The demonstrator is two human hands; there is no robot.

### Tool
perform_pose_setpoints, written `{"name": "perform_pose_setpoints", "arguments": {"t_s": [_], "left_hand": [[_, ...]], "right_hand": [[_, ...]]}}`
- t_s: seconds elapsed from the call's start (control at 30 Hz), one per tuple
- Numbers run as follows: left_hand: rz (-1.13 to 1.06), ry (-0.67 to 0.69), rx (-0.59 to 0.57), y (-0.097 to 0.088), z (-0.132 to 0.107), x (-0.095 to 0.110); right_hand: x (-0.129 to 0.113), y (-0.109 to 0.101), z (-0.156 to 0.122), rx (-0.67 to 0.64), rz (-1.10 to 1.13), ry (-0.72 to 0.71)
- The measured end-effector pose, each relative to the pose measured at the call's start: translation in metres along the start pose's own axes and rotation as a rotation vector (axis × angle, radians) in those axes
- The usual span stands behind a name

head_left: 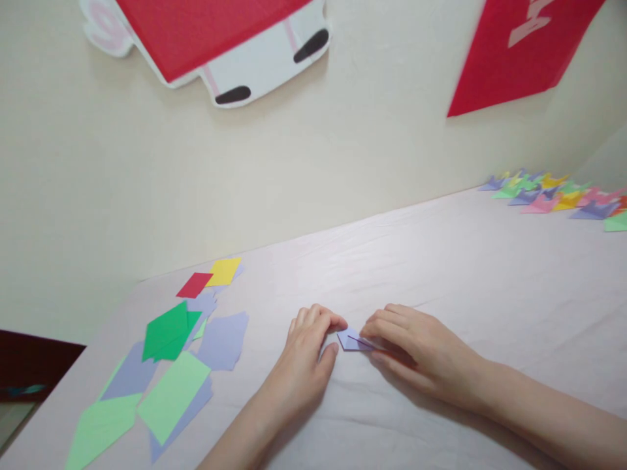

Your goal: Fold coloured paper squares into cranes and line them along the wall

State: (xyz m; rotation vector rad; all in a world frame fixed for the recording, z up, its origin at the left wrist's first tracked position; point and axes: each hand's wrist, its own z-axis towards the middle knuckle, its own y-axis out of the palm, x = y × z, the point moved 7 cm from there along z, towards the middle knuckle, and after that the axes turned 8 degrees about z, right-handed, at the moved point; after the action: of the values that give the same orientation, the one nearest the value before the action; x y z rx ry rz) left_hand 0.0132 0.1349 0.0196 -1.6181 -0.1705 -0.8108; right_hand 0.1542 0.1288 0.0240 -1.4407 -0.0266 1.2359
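Observation:
A small piece of folded lavender paper (350, 341) lies on the cloth-covered table between my two hands, with a crease or edge showing darker across it. My right hand (416, 349) has its thumb and fingers closed on the paper's right end, and that end is hidden under them. At the left corner of the paper is my left hand (311, 349). Its fingers are curved, with a gap between thumb and index finger. The index fingertip is at or very near the paper's upper left edge; whether it touches cannot be made out.
Loose paper sheets lie on the left: light green (174, 395), dark green (166, 331), lavender (223, 341), red (194, 285) and yellow (225, 271). Several folded colored paper pieces (539, 203) stand at the far right by the wall (294, 170). Red-and-white decorations (215, 32) hang there.

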Motion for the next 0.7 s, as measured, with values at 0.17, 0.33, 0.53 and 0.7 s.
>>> {"name": "perform_pose_setpoints", "arguments": {"t_s": [0.17,0.33,0.53,0.7], "left_hand": [[0.044,0.019,0.067,0.002,0.002,-0.002],[-0.022,0.033,0.178,-0.002,0.005,-0.004],[-0.473,-0.053,0.255,-0.006,0.012,-0.007],[-0.615,-0.112,0.306,-0.002,0.013,-0.007]], "right_hand": [[0.002,0.011,0.013,0.031,-0.052,0.097],[0.014,0.008,0.022,0.085,0.212,0.243],[0.028,0.003,0.030,0.131,0.862,0.337],[0.034,-0.001,0.035,0.230,0.952,0.329]]}}
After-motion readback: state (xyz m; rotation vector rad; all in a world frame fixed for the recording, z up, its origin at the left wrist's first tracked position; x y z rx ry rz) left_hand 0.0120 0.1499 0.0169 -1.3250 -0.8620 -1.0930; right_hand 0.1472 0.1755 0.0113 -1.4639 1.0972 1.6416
